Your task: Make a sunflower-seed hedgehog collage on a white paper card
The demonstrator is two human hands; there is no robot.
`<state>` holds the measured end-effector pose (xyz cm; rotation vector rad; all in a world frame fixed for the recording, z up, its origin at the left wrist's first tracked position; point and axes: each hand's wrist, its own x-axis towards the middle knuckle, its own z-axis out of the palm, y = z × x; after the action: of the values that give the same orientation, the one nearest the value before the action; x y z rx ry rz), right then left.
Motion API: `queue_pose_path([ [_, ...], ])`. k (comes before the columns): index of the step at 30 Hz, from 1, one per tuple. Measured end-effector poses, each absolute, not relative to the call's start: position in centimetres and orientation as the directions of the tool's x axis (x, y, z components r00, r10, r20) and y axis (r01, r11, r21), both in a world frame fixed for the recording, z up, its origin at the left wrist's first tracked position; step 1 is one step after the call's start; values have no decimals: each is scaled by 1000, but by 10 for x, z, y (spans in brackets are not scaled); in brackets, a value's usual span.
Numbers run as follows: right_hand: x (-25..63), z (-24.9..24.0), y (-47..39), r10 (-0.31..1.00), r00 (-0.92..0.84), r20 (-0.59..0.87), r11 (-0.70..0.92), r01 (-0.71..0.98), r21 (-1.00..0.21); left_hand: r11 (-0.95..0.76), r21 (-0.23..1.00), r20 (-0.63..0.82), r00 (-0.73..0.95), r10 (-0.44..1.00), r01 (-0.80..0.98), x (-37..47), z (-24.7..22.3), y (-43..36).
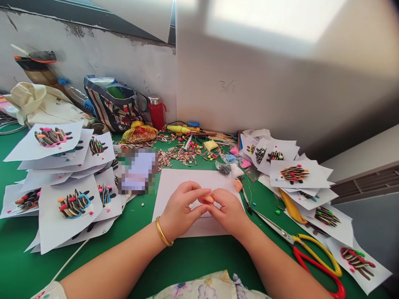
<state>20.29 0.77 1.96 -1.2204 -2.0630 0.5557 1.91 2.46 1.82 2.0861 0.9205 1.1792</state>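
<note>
My left hand (pixel 184 205), with a gold bangle on its wrist, meets my right hand (pixel 230 211) over a sheet of white paper (pixel 168 191). Between the fingertips of both, a small piece of orange modelling clay (pixel 208 199) is pinched; the fingers partly cover it. Another orange clay lump (pixel 238 185) lies at the paper's right edge, just beyond my right hand. A black pen-like tool (pixel 247 201) rests beside the sheet. Both hands are closed around the small piece, above the paper's middle.
Sheets with seed hedgehogs are piled at left (pixel 70 232) and right (pixel 299 182). Large scissors (pixel 293 239) with red and yellow handles lie by my right forearm. Behind are scattered sunflower seeds (pixel 183 155), a red flask (pixel 156 114), a striped bag (pixel 115 104) and a blurred phone (pixel 139 170).
</note>
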Motion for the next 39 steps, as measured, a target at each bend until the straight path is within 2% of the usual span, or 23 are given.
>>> queue_pose_path([
  [3, 200, 18, 6, 879, -326, 347, 476, 640, -603, -616, 723, 508, 364, 780, 311, 20, 18, 24],
  [7, 198, 23, 6, 900, -321, 295, 428, 521, -738, -544, 796, 475, 284, 833, 264, 21, 20, 26],
  [10, 200, 24, 7, 906, -320, 278, 408, 477, -778, -543, 803, 464, 315, 828, 246, 19, 18, 27],
  [14, 200, 19, 8, 897, -305, 319, 441, 570, -694, -604, 734, 498, 359, 790, 310, 19, 12, 27],
  [16, 199, 18, 7, 898, -286, 335, 441, 598, -669, -586, 743, 482, 350, 803, 322, 20, 13, 26],
  [20, 198, 21, 6, 905, -311, 289, 417, 524, -743, -511, 814, 434, 295, 851, 278, 20, 17, 25],
  [23, 199, 22, 7, 903, -326, 279, 413, 483, -772, -545, 800, 463, 321, 826, 249, 19, 18, 26],
  [26, 200, 19, 8, 896, -322, 306, 439, 533, -723, -616, 737, 528, 331, 782, 279, 19, 16, 26],
  [29, 198, 18, 7, 894, -308, 327, 449, 598, -664, -616, 724, 521, 338, 783, 311, 20, 15, 25],
  [35, 199, 21, 8, 915, -285, 284, 395, 497, -773, -533, 811, 464, 291, 837, 241, 19, 15, 27],
  [39, 199, 19, 8, 908, -297, 297, 418, 570, -708, -586, 756, 497, 326, 804, 292, 19, 13, 27],
])
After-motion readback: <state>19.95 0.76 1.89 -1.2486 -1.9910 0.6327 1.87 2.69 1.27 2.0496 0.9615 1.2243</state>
